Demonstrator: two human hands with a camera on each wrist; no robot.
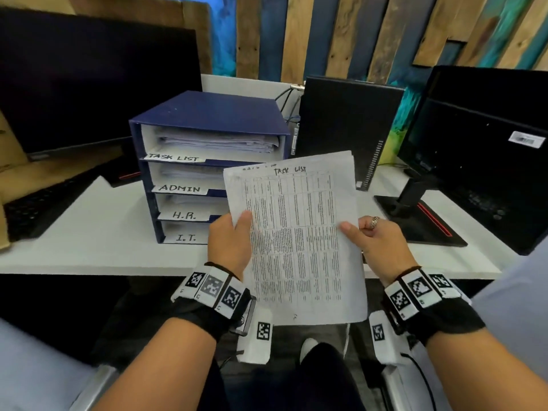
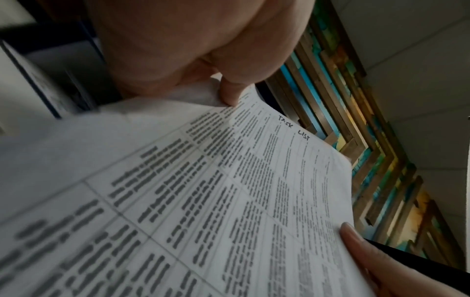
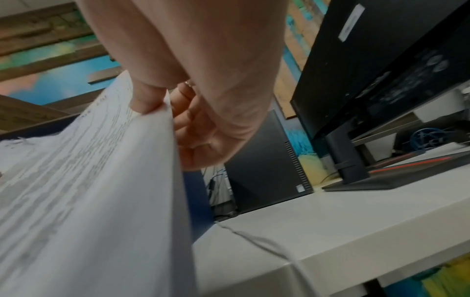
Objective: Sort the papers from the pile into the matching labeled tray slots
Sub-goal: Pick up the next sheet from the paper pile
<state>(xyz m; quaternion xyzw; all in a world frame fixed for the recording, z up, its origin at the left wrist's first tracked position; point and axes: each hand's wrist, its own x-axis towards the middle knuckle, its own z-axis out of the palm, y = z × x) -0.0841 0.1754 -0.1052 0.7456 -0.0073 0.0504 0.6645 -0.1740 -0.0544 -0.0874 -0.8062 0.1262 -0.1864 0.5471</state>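
You hold a "TASK LIST" sheet in both hands, in front of the labelled tray.

Your left hand [image 1: 229,243] pinches the left edge of the sheet [image 1: 296,238], thumb on the printed face; your right hand [image 1: 378,243] pinches the right edge the same way, fingers curled behind. More pages seem to lie behind it, though the edges blur. The sheet hangs above the near edge of the white desk [image 1: 89,238], just before the blue tray [image 1: 207,114], whose slots read TASK LIST [image 1: 173,157], ADMIN [image 1: 179,188], H.R. [image 1: 184,215], I.T. [image 1: 186,238].
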